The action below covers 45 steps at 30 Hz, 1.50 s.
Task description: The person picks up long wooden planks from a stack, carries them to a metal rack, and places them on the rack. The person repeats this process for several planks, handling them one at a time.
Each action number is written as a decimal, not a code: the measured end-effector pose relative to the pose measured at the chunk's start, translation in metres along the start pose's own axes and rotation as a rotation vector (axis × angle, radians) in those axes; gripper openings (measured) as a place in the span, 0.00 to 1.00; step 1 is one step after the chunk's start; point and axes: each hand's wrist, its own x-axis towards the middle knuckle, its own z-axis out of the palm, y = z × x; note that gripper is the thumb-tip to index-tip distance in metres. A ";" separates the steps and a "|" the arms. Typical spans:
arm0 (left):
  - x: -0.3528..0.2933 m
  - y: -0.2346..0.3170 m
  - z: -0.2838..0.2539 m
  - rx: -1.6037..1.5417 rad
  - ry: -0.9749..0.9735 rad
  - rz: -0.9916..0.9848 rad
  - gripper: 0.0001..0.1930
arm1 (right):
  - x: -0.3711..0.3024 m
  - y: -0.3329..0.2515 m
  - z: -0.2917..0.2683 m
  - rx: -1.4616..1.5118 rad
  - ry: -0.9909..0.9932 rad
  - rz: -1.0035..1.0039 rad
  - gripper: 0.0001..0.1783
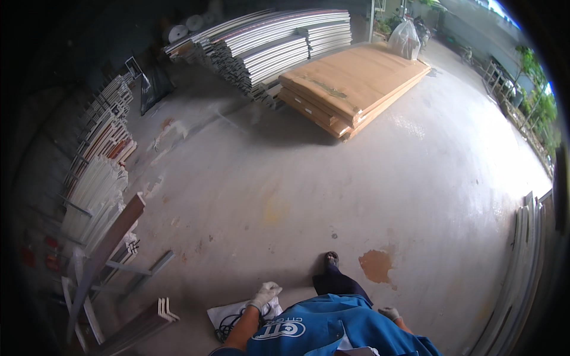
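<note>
My left hand (265, 295), in a whitish glove, is held low in front of me with its fingers curled in. Anything inside that grip is hidden. Behind and beside the left forearm is a white sheet or bag (217, 312), with a looped black cord (228, 323) against it. Whether the hand touches either one, I cannot tell. On the other side of my blue shirt, my right hand (389, 312) hangs near my hip, gloved and rounded with the fingers drawn together. What it holds, if anything, does not show. One foot (331, 258) is stepped forward on the concrete floor.
Ahead lies a stack of brown flat boards (356, 77) with a clear plastic bag (405, 40) on its far end. Long profiles (285, 47) are piled behind it. Racks of profiles (101, 178) line the left; brown lengths (113, 255) jut out. More lengths (516, 273) stand right.
</note>
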 end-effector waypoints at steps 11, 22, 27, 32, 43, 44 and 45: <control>0.111 0.232 -0.138 -0.430 -0.027 0.189 0.17 | 0.162 -0.566 0.073 -0.682 -0.049 -0.793 0.14; 0.297 0.477 -0.340 0.046 -0.598 0.340 0.17 | 0.090 -0.786 0.256 -0.974 -0.697 -0.830 0.19; 0.404 0.561 -0.389 0.335 -0.723 0.507 0.19 | 0.133 -0.867 0.275 -0.937 -0.511 -0.780 0.18; 0.502 0.680 -0.409 0.577 -0.678 0.883 0.15 | 0.201 -0.986 0.294 -0.886 -0.284 -0.831 0.18; 0.659 0.811 -0.508 1.143 -0.636 1.348 0.13 | 0.306 -1.153 0.298 -0.411 -0.546 -0.686 0.27; 0.674 0.814 -0.519 1.139 -0.606 1.368 0.13 | 0.318 -1.166 0.306 -0.392 -0.530 -0.667 0.28; 0.689 0.819 -0.532 1.076 -0.553 1.420 0.10 | 0.327 -1.179 0.319 -0.392 -0.503 -0.626 0.28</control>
